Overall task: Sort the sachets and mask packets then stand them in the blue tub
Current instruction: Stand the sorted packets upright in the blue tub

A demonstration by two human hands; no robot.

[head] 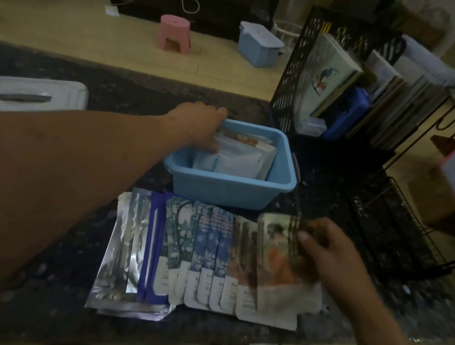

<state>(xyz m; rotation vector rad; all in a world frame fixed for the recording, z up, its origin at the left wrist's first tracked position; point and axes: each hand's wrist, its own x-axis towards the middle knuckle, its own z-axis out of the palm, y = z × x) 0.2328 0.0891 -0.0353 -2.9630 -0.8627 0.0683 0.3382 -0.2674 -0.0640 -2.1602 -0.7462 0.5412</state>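
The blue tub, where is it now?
In the head view the blue tub stands mid-frame on the dark counter, just behind the fanned mask packets; the left hand reaches into it.

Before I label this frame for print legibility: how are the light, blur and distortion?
Head view: dim light; right hand and the orange packet it pinches are motion-smeared; print on the fanned packets unreadable; silver sachets catch glare; left hand gripping standing packets in the blue tub is sharper; wide-angle bends the edges.
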